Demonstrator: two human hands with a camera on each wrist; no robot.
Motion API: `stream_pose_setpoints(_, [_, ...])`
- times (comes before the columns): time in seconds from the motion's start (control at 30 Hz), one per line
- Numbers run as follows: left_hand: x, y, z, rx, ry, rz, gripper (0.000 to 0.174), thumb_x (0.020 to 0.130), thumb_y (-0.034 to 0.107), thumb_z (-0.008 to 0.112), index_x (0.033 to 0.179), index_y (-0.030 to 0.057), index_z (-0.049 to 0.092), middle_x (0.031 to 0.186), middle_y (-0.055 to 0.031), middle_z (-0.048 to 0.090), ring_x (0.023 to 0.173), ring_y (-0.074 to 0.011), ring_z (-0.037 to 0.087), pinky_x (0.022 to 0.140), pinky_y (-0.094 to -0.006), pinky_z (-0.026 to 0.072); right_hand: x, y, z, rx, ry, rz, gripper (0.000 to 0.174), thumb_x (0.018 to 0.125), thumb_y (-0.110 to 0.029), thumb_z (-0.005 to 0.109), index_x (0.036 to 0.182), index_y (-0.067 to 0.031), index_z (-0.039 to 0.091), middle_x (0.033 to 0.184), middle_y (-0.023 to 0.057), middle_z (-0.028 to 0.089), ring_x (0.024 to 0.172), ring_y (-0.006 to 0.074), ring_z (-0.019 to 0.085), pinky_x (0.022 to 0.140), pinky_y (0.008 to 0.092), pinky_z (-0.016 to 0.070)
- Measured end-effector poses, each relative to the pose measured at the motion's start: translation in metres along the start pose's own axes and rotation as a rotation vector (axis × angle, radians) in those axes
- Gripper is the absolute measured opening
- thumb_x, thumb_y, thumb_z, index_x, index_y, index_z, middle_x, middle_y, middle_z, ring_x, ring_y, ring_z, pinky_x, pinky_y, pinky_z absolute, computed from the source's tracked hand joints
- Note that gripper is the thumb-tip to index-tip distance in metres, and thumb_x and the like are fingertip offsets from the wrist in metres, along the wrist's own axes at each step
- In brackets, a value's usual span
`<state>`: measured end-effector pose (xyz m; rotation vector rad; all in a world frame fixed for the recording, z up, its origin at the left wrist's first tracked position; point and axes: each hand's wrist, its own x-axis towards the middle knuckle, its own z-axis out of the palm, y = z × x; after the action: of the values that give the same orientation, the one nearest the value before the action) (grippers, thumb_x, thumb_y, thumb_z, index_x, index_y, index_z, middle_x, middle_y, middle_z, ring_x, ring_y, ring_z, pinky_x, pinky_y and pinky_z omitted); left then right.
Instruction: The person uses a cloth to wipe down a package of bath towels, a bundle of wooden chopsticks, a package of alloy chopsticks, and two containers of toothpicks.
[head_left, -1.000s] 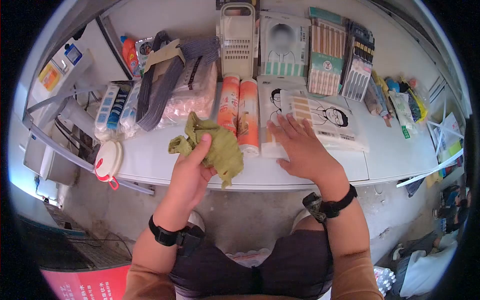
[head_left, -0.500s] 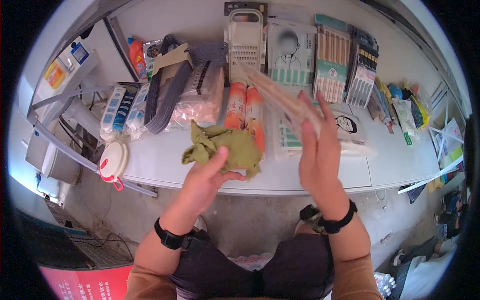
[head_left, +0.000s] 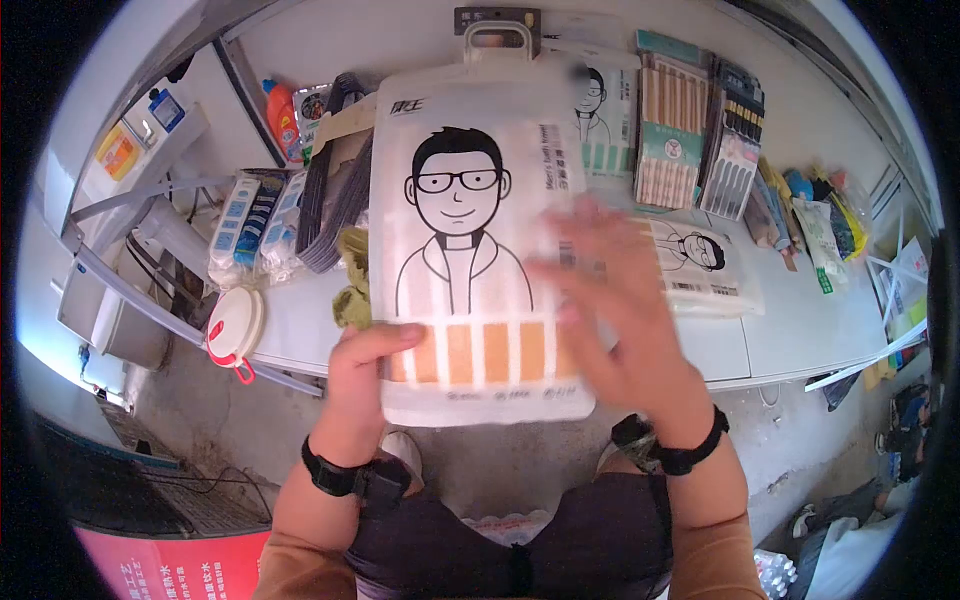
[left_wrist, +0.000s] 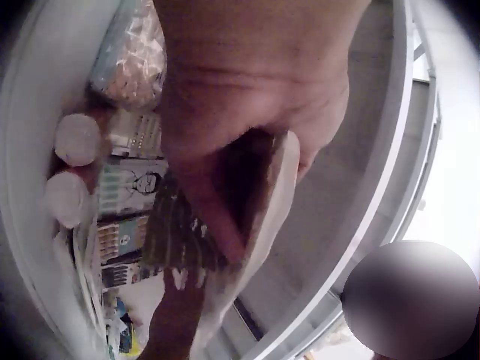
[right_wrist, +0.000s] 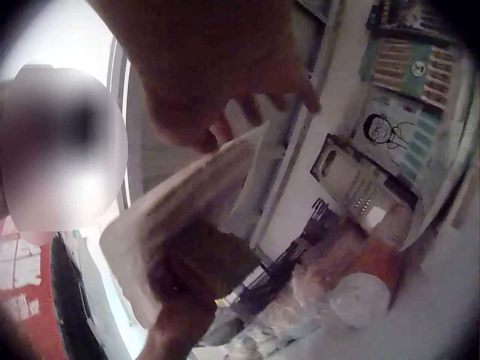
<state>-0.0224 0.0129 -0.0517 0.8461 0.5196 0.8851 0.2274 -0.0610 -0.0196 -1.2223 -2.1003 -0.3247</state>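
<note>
My left hand (head_left: 355, 385) grips a flat, white plastic-wrapped towel pack (head_left: 455, 210) by its lower left edge, thumb lying over the front. The pack faces me upright, printed with a man in glasses above orange stripes. A crumpled olive-green cloth (head_left: 352, 280) is in the same hand behind it, mostly hidden in the head view; the left wrist view shows the cloth (left_wrist: 176, 225) against the pack's back. Blurred by motion, my right hand (head_left: 630, 310) is at the pack's right edge, fingers spread. In the right wrist view its fingertips (right_wrist: 251, 112) hang right by that edge.
Another towel pack (head_left: 705, 262) lies flat on the white table (head_left: 715, 345). Behind stand a similar pack (head_left: 610, 140), chopstick packs (head_left: 675, 110) and a boxed grater (head_left: 497, 42). A grey strap-like bundle (head_left: 340, 170) and a red-and-white lidded container (head_left: 235, 320) are at left.
My right hand has lifted a towel pack off the table and swung it left, upright. The left hand now grips it along with the green cloth; the right hand's fingers have spread.
</note>
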Motion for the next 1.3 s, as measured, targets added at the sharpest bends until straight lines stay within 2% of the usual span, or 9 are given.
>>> stream_pose_setpoints(0.07, [-0.002, 0.008, 0.007, -0.111, -0.039, 0.012, 0.053, 0.068, -0.005, 0.059, 0.120, -0.0071, 0.051, 0.110, -0.0181, 0.063, 0.094, -0.0261, 0.065, 0.085, -0.0368, 0.0527, -0.001, 0.003, 0.000, -0.026, 0.114, 0.128, 0.055, 0.086, -0.023, 0.062, 0.134, -0.0071, 0.042, 0.136, 0.0159, 0.046, 0.133, 0.0330, 0.035, 0.107, 0.0473, 0.0303])
stream_pose_setpoints(0.13, [-0.001, 0.004, 0.004, -0.007, -0.034, 0.034, 0.054, 0.068, -0.005, 0.060, 0.122, -0.0064, 0.051, 0.110, -0.0180, 0.063, 0.094, -0.0260, 0.065, 0.085, -0.0366, 0.0525, 0.000, 0.003, 0.010, 0.870, 0.413, 0.599, 0.054, 0.089, -0.016, 0.061, 0.136, -0.0050, 0.036, 0.127, 0.0160, 0.053, 0.123, 0.0257, 0.048, 0.100, 0.0398, 0.0397])
stream_pose_setpoints(0.23, [-0.003, -0.004, 0.006, 0.095, -0.064, 0.025, 0.056, 0.070, -0.004, 0.062, 0.125, -0.0031, 0.050, 0.112, -0.0158, 0.062, 0.099, -0.0237, 0.063, 0.088, -0.0358, 0.0501, 0.003, -0.008, 0.006, 1.200, 0.218, 0.838, 0.055, 0.091, -0.011, 0.061, 0.136, -0.0033, 0.032, 0.119, 0.0136, 0.058, 0.109, 0.0175, 0.056, 0.090, 0.0313, 0.0465])
stream_pose_setpoints(0.37, [-0.005, -0.012, 0.009, 0.032, -0.215, -0.016, 0.045, 0.084, 0.007, 0.064, 0.126, 0.0000, 0.051, 0.120, -0.0094, 0.059, 0.109, -0.0199, 0.057, 0.094, -0.0337, 0.0441, 0.005, -0.011, 0.016, 1.137, 0.373, 0.743, 0.052, 0.089, -0.006, 0.061, 0.133, -0.0017, 0.034, 0.114, 0.0110, 0.060, 0.100, 0.0142, 0.059, 0.086, 0.0285, 0.0486])
stream_pose_setpoints(0.57, [-0.019, -0.013, 0.029, 0.661, 0.375, 0.202, 0.047, 0.094, 0.036, 0.056, 0.123, -0.0014, 0.052, 0.115, -0.0054, 0.060, 0.101, -0.0140, 0.055, 0.092, -0.0293, 0.0411, 0.004, -0.026, -0.002, 0.938, 0.622, 0.766, 0.051, 0.086, -0.007, 0.064, 0.129, -0.0019, 0.037, 0.117, 0.0097, 0.055, 0.104, 0.0166, 0.055, 0.090, 0.0299, 0.0458])
stream_pose_setpoints(0.77, [-0.013, -0.037, 0.031, 1.482, -0.187, 0.611, 0.060, 0.085, 0.033, 0.062, 0.130, -0.0033, 0.046, 0.124, -0.0213, 0.050, 0.120, -0.0397, 0.043, 0.104, -0.0501, 0.0282, 0.002, -0.064, 0.002, 1.434, 0.181, 0.623, 0.060, 0.088, -0.013, 0.061, 0.134, -0.0055, 0.022, 0.129, 0.0099, 0.040, 0.118, 0.0173, 0.043, 0.095, 0.0318, 0.0392])
stream_pose_setpoints(0.9, [-0.003, -0.041, 0.030, 1.274, -0.238, 0.764, 0.070, 0.077, 0.041, 0.068, 0.131, 0.0021, 0.047, 0.132, -0.0180, 0.048, 0.128, -0.0418, 0.035, 0.108, -0.0525, 0.0205, -0.002, -0.072, 0.007, 1.678, 0.050, 0.726, 0.068, 0.092, -0.021, 0.057, 0.139, -0.0067, 0.010, 0.135, 0.0115, 0.034, 0.117, 0.0176, 0.043, 0.098, 0.0336, 0.0362])
stream_pose_setpoints(1.1, [-0.023, -0.017, 0.048, 1.390, -0.477, 0.595, 0.082, 0.072, 0.063, 0.063, 0.134, 0.0115, 0.048, 0.141, -0.0047, 0.044, 0.136, -0.0344, 0.029, 0.110, -0.0596, 0.0034, 0.004, -0.066, 0.009, 1.838, 0.493, 1.025, 0.060, 0.097, -0.052, 0.036, 0.137, -0.0068, 0.037, 0.125, 0.0118, 0.054, 0.105, 0.0237, 0.057, 0.091, 0.0380, 0.0466])
stream_pose_setpoints(1.3, [-0.010, -0.031, 0.028, 1.380, -0.041, 0.681, 0.051, 0.075, 0.006, 0.056, 0.125, -0.0002, 0.049, 0.138, -0.0246, 0.039, 0.130, -0.0481, 0.028, 0.112, -0.0552, 0.0108, -0.009, -0.074, 0.023, 1.572, 0.445, 0.860, 0.062, 0.098, -0.039, 0.042, 0.142, -0.0012, 0.019, 0.134, 0.0125, 0.043, 0.119, 0.0216, 0.044, 0.103, 0.0349, 0.0339])
